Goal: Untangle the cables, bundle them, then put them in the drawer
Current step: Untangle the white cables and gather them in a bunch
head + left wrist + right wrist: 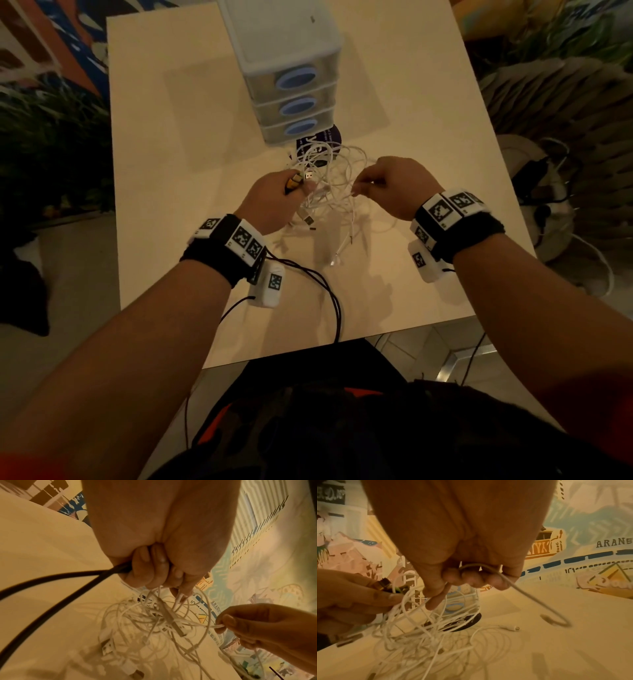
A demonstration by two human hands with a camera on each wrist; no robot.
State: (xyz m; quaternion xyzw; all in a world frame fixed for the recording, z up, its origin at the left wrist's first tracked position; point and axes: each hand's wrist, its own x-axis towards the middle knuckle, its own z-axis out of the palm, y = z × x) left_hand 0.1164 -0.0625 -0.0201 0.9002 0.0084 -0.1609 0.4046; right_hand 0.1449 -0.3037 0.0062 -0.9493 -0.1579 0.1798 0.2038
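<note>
A tangle of white cables point(329, 181) lies on the cream table point(178, 171) in front of a shut three-drawer unit point(294, 85) with blue handles. My left hand point(301, 187) grips part of the tangle along with a black and yellow plug point(293, 181). In the left wrist view its fingers point(150, 572) are curled, and a black cable point(68, 582) loops out of the fist. My right hand point(359, 187) pinches one white strand at the tangle's right side. Its fingers point(471, 577) curl round that cable point(530, 599), whose free end hangs to the right.
A dark round sticker point(325, 137) lies under the cables at the drawer unit's foot. A loose white connector point(510, 628) rests on the table. Black wrist-camera cords point(325, 291) trail over the table's near edge. Gear with cords point(534, 192) sits on the floor to the right.
</note>
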